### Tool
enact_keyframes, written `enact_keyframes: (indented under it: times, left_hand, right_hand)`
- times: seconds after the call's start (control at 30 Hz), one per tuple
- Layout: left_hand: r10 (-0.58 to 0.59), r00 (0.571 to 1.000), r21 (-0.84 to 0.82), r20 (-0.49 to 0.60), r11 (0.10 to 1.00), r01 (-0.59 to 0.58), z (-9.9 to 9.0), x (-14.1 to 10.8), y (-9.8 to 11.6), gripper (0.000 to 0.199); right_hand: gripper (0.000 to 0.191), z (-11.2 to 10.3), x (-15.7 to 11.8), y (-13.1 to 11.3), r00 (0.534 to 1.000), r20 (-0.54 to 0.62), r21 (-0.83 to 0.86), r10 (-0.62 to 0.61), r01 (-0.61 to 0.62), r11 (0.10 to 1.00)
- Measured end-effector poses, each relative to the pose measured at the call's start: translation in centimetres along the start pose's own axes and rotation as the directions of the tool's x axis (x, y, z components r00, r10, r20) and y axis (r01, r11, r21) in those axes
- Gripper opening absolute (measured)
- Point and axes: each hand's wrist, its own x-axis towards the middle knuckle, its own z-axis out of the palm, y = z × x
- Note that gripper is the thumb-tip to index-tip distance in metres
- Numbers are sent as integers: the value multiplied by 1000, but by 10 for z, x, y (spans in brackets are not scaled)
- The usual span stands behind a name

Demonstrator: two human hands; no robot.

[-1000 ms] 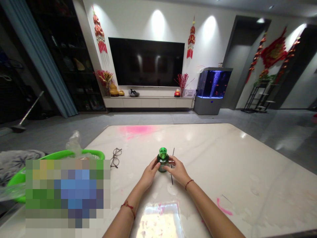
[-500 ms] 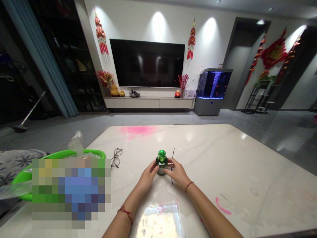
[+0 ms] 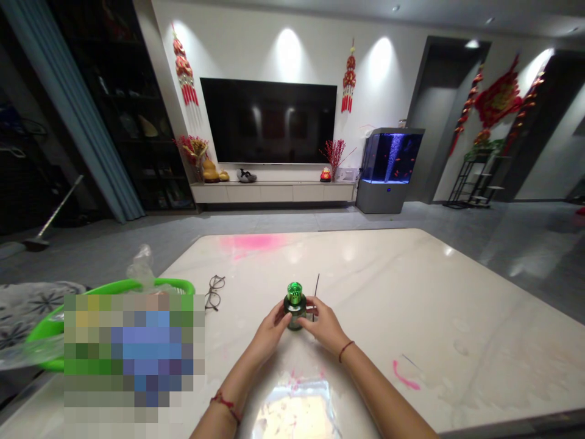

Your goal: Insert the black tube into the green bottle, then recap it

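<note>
A small dark green glass bottle (image 3: 295,305) with a shiny, faceted green cap stands upright on the pale marble-look table (image 3: 384,280). My left hand (image 3: 272,326) curves round its left side, thumb at the front. From the right, my right hand (image 3: 325,323) holds the same bottle, with its thumb near the front and its fingers partly hidden behind. The bottle's base seems to rest on the tabletop. A thin dark stick (image 3: 317,285) lies just right of the bottle, and its near end is hidden by my right hand.
Eyeglasses (image 3: 214,292) lie left of the bottle. A green basket (image 3: 176,284) with plastic bags stands at the table's left, its contents blurred. Pink stains (image 3: 404,377) mark the table, and a thin strip (image 3: 411,361) lies nearby. A TV and fish tank (image 3: 390,158) are across the room.
The whole view has shifted slightly. The bottle and both hands appear a little lower and further left, and my right hand now covers the stick's near end. Both hands keep hold of the bottle.
</note>
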Motion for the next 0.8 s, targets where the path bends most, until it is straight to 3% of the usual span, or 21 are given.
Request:
enact_keyframes:
  times: [0.37, 0.57, 0.8]
  left_hand:
    - [-152, 987, -86, 42, 984, 155, 3, -20, 29, 59]
    - [-279, 956, -10, 91, 960, 281, 0, -28, 49, 55]
    - [-402, 909, 41, 110, 915, 400, -5, -30, 54, 53]
  right_hand:
    - [40, -6, -9, -16, 992, 113, -73, 64, -56, 996]
    - [42, -13, -7, -17, 979, 169, -99, 117, -102, 990]
    - [29, -25, -4, -9, 965, 246, -65, 96, -83, 994]
